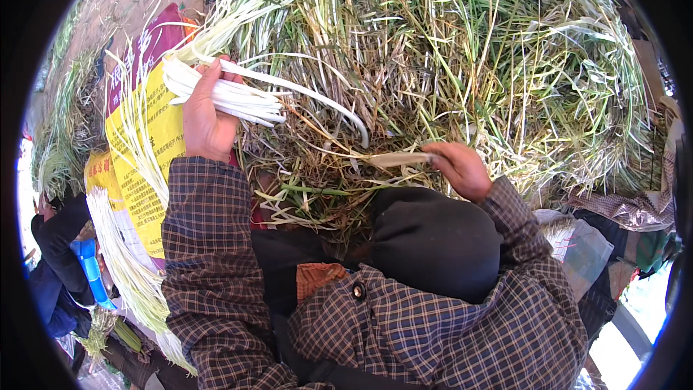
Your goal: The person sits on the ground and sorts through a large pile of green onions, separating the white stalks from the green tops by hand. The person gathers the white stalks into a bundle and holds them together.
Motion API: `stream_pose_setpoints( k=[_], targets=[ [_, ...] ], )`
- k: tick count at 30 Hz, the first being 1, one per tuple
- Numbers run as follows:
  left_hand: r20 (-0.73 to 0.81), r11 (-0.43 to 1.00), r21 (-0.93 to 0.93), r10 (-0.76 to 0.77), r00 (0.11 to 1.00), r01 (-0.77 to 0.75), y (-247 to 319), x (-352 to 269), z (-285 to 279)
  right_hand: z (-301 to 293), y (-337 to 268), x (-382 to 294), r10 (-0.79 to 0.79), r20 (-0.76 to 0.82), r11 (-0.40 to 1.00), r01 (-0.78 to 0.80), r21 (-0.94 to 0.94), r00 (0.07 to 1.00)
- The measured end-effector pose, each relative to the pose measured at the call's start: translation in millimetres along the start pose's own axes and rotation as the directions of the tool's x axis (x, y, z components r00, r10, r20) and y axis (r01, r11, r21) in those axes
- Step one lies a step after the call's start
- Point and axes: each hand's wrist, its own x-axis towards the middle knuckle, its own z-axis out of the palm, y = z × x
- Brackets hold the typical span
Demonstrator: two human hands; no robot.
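My left hand [208,114] grips a bunch of white blanched leafy-vegetable stalks [246,100], with the cut-looking ends pointing right and the pale yellow leaves [233,24] trailing up and away. One longer white stalk [303,86] curves out of the bunch to the right and bends downward. Lower right, above my dark-clad knee, my right hand [463,170] pinches a pale tan strip [400,159]. The strip is blurred, so I cannot tell if it is a dry sheath or a leaf. Thin yellowed strands [319,130] run from near the bunch towards it.
A large heap of green and withered leaves [411,65] spreads before me. Left of my arm lies a yellow and purple printed sack [146,157] with loose stalks on it. More white stalks [119,260] lie lower left, near another person's dark-clothed limb [62,244]. A translucent plastic bag [587,252] is at right.
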Motion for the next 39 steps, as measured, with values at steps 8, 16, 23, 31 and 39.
stream_pose_setpoints(
  k=[8,16,23,31,39],
  targets=[
    [0.027,0.997,0.017,-0.071,0.997,0.071,6,-8,4,29,-57,104,-0.39,-0.027,0.916,0.391,0.092,0.92],
    [0.085,0.992,-0.091,-0.075,0.994,0.083,7,0,14,50,-46,85,-0.185,0.234,0.492,-0.116,0.863,0.955],
    [0.041,0.991,-0.13,-0.023,0.999,0.028,16,11,14,36,-51,72,-0.428,0.545,0.282,-0.467,0.838,0.72],
    [0.09,0.992,-0.099,-0.07,0.993,0.079,13,19,16,19,-39,50,-0.397,0.434,0.351,-0.303,0.886,0.809],
    [0.251,0.959,0.072,-0.282,0.926,0.273,-24,-44,47,-22,-62,52,0.128,-0.236,0.549,0.13,0.826,0.963]
  ],
)
